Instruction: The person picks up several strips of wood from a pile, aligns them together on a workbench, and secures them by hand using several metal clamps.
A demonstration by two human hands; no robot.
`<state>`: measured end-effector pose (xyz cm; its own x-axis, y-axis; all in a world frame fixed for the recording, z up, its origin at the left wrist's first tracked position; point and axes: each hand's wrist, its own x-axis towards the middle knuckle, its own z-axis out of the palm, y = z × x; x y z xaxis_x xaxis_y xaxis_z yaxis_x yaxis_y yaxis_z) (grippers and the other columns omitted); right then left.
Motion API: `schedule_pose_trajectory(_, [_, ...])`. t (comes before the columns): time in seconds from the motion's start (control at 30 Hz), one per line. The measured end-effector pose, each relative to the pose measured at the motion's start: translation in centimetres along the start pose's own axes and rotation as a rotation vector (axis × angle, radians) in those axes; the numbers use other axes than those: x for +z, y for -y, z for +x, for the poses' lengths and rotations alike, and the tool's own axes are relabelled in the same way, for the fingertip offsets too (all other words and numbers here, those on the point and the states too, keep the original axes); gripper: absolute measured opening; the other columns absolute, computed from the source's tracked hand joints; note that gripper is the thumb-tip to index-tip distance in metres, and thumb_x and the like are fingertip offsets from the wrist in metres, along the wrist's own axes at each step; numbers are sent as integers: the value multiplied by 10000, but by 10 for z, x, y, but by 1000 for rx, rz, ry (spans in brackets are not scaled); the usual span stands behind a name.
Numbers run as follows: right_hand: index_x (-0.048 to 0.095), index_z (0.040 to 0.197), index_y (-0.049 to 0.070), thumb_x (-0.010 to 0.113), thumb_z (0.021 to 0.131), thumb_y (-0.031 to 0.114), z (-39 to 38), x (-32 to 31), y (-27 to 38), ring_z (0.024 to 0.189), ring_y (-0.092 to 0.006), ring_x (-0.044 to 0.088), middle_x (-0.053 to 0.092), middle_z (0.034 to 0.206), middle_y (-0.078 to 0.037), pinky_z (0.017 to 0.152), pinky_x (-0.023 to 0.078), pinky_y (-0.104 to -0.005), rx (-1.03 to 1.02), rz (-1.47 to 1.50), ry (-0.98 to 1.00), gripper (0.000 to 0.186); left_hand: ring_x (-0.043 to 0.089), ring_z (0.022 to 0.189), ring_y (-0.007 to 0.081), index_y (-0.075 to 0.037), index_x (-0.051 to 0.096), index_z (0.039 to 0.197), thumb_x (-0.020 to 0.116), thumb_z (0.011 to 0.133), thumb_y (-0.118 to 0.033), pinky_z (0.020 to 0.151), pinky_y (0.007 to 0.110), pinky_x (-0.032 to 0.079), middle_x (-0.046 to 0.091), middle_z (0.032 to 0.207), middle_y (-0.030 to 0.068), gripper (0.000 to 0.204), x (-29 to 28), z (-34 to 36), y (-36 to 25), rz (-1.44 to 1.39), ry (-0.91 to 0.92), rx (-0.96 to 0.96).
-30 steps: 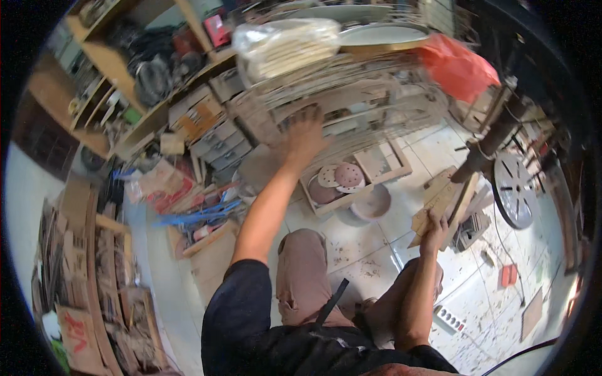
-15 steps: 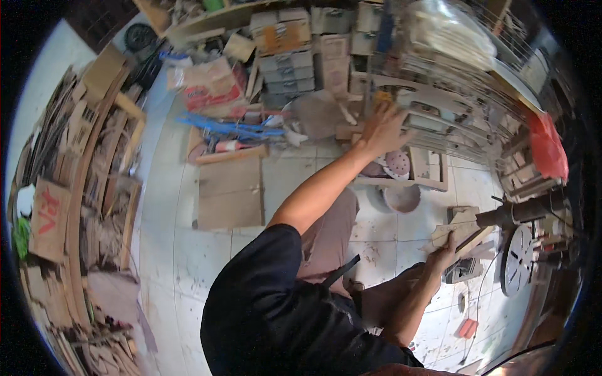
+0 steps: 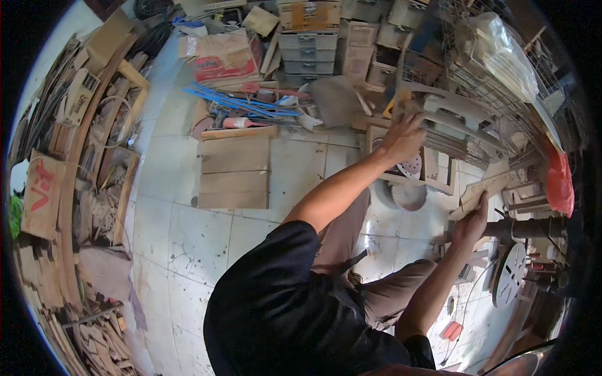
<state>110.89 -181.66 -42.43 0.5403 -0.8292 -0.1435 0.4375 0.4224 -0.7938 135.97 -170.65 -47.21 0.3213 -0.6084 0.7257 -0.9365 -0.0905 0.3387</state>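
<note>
My left hand (image 3: 403, 138) is closed over the near end of a dusty flat piece with cut-out slots (image 3: 467, 128), one of a stack at the wire rack. My right hand (image 3: 471, 222) pinches a flat pale wooden piece with a shaped edge (image 3: 488, 188), held tilted above the floor beside a dark machine column (image 3: 527, 229). Its lower end is partly hidden by my fingers. Below my left wrist sits a wooden tray (image 3: 448, 186) with a round sanding disc full of holes (image 3: 411, 166). Next to the tray stands a round bowl (image 3: 409, 197).
A wire rack (image 3: 476, 78) with a plastic bag rises at the right, a red bag (image 3: 559, 182) hanging below. A slotted round metal plate (image 3: 509, 274) sits lower right. Cardboard (image 3: 234, 182) lies on the tiles. Blue strips (image 3: 241, 103) and drawers (image 3: 307, 53) are behind; wood scraps (image 3: 103, 341) line the left.
My left hand has gone from spread fingers to gripping the slotted piece. My right hand has moved up and away from me with the wooden piece, past the machine column. The view has shifted.
</note>
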Motion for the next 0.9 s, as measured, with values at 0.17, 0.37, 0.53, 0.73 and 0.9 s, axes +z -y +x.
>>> schedule_pose_trajectory(0.17, [529,1224,16,509,965,274,7,-15,-14,988,-201,601,618,1109,-79,851,495,-339,-11,-79,-113,366,469,1149,360,-18,666,894,624,728,-92,1005,453,378,497,1277,178,186,0,0,7,16,-30,-41])
schedule_pose_trajectory(0.37, [507,1252,3,487,973,242,-32,-16,-24,973,-210,620,624,1125,-97,855,502,-326,-53,7,-149,368,462,1169,350,-25,685,921,655,774,-113,998,437,389,499,1289,150,174,-12,10,-5,-15,13,-54])
schedule_pose_trajectory(0.53, [512,1239,3,474,978,228,-54,-32,-31,981,-210,622,626,1121,-103,854,506,-330,1,56,-223,348,447,1195,355,-32,688,954,655,768,-98,1024,423,375,474,1330,152,201,-7,4,0,-22,43,-44])
schedule_pose_trajectory(0.73, [510,1235,3,473,978,232,-62,-60,-41,954,-210,630,630,1103,-102,823,518,-334,13,79,-206,346,432,1216,358,-48,696,967,648,773,-99,1050,456,342,467,1346,148,206,-10,2,-1,-35,45,-62])
schedule_pose_trajectory(0.9, [518,1216,4,480,974,234,-63,-80,-41,920,-201,633,636,1067,-94,784,520,-322,-16,75,-198,336,441,1203,341,-70,702,940,657,778,-126,1059,529,294,501,1288,128,177,-23,12,-15,30,9,-47])
